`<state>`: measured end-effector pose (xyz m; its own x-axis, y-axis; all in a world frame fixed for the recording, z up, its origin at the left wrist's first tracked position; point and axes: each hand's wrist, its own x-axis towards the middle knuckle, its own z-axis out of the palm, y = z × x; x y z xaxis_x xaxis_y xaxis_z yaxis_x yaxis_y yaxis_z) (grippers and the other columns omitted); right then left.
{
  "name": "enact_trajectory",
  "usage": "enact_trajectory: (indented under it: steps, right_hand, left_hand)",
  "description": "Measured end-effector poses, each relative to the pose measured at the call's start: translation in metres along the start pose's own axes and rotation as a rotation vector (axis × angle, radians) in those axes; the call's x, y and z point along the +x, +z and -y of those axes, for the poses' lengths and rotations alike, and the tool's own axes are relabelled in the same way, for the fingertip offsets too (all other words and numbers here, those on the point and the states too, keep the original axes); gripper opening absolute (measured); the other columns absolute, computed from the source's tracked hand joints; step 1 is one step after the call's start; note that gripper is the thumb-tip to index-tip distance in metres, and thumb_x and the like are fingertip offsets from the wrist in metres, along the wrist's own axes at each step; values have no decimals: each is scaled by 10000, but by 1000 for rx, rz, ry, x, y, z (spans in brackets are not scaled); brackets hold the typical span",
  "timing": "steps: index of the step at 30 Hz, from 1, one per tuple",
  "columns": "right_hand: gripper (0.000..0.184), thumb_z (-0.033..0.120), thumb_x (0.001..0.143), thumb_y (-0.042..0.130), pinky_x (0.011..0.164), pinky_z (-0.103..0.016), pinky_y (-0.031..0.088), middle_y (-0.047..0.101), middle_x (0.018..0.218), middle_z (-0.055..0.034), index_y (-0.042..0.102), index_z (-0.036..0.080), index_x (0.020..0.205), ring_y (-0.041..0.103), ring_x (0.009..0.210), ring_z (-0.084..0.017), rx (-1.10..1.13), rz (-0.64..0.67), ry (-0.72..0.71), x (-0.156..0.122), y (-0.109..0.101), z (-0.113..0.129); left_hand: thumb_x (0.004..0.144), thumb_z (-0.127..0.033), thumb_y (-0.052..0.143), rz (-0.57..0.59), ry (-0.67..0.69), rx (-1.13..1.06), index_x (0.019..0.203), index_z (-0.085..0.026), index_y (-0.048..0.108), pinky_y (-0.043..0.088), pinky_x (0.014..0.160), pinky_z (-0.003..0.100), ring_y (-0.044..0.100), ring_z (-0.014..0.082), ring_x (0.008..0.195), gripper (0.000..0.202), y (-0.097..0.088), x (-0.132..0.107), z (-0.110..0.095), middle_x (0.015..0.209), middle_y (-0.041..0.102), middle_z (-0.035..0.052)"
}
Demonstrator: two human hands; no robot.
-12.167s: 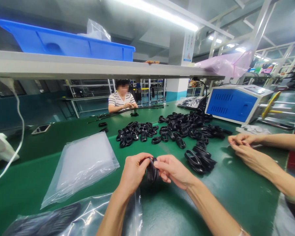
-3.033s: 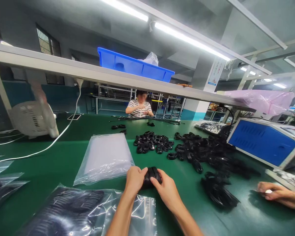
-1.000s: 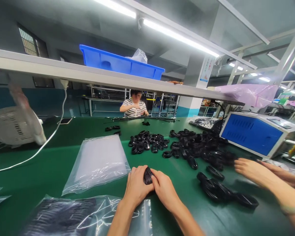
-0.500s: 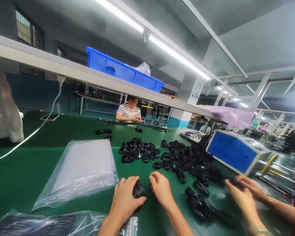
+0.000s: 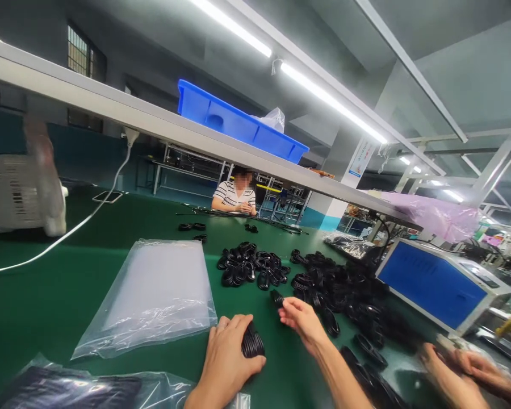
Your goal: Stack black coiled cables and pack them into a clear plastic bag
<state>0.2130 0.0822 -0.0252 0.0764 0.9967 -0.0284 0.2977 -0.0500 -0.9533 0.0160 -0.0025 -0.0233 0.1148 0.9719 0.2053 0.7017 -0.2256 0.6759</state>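
On the green table, my left hand (image 5: 227,360) is closed around a stack of coiled black cables (image 5: 252,341), which shows between its thumb and fingers. To the right, my right hand (image 5: 302,319) pinches a single coiled black cable (image 5: 276,299) by its near end, with fingers closed on it. Beyond both hands lies a loose group of coiled black cables (image 5: 238,272). A larger pile of black coils (image 5: 332,278) spreads to the right of my right hand.
A stack of clear plastic bags (image 5: 166,295) lies left of my hands. A filled bag (image 5: 85,392) is at the near edge. A co-worker's blurred hands (image 5: 464,369) work at the right, near a blue machine (image 5: 430,284). Another person (image 5: 235,196) sits opposite. A shelf holds a blue bin (image 5: 238,125).
My right hand has reached forward and now pinches a coiled cable; before, no cable showed in its fingers. My left hand still holds the stack. The whole view has shifted.
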Motion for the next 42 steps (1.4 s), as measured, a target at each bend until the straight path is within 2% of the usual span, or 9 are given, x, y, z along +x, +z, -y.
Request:
enact_trajectory:
  steps: [4, 8, 13, 16, 20, 27, 30, 34, 42]
  right_hand:
    - [374, 474, 678, 681, 757, -326, 512, 649, 754, -59, 615, 146, 847, 624, 714, -157, 250, 212, 27, -53, 2, -10]
    - [290, 376, 705, 706, 778, -313, 497, 640, 744, -42, 613, 136, 837, 611, 719, -132, 465, 385, 38, -76, 9, -16]
    - [369, 461, 671, 705, 670, -276, 507, 638, 657, -35, 573, 125, 748, 610, 616, -120, 327, 368, 53, -71, 16, -8]
    - [399, 488, 636, 712, 566, -236, 493, 629, 591, -13, 536, 142, 730, 589, 523, -101, 338, 361, 83, -67, 18, -6]
    - [380, 465, 636, 707, 390, -162, 380, 622, 531, -9, 514, 150, 725, 532, 399, -76, 375, 437, 185, -63, 16, -8]
    - [358, 402, 585, 735, 404, -131, 357, 631, 532, -7, 508, 147, 692, 525, 402, -45, 438, 530, 296, -57, 10, -7]
    - [361, 400, 568, 737, 385, -139, 350, 637, 536, -22, 502, 147, 674, 529, 393, -55, 432, 561, 316, -57, 9, -6]
    - [350, 426, 599, 701, 338, -136, 301, 620, 518, -4, 493, 155, 677, 508, 360, -54, 412, 545, 285, -59, 10, -6]
    - [384, 549, 696, 549, 313, -137, 284, 588, 517, 14, 470, 173, 713, 496, 348, -57, 286, 521, 216, -71, 21, -2]
  left_hand:
    - [594, -346, 636, -36, 31, -9, 1169, -266, 534, 326, 815, 340, 465, 252, 982, 589, 5, 1, 5, 1147, 598, -10]
    - [602, -325, 646, -42, 65, -22, 1172, -262, 529, 331, 822, 334, 469, 234, 973, 585, 9, 3, 8, 1134, 602, -19]
    - [599, -318, 666, -45, 84, -27, 1164, -275, 529, 339, 822, 335, 474, 233, 973, 583, 11, 3, 10, 1150, 596, -20]
    - [598, -341, 680, -32, 92, -18, 1174, -287, 518, 343, 827, 342, 475, 239, 990, 600, 10, 5, 11, 1163, 590, -19]
    - [605, -401, 690, -15, 92, 6, 1173, -295, 516, 340, 854, 359, 472, 249, 1027, 604, 9, 7, 9, 1183, 579, -15]
    - [654, -417, 651, -22, 88, 36, 1112, -266, 547, 366, 839, 350, 507, 243, 994, 493, 7, 7, 0, 1118, 615, 7]
    - [668, -400, 643, -12, 116, 82, 1171, -281, 519, 370, 834, 347, 506, 240, 995, 532, 7, 8, -2, 1165, 595, -2]
    - [697, -416, 619, 9, 155, 139, 1208, -328, 509, 372, 840, 345, 498, 232, 1013, 530, 8, 10, -3, 1228, 559, -29]
    - [701, -367, 594, -52, 109, 120, 1157, -280, 553, 385, 845, 341, 498, 230, 997, 466, 12, 9, -6, 1210, 584, -26]
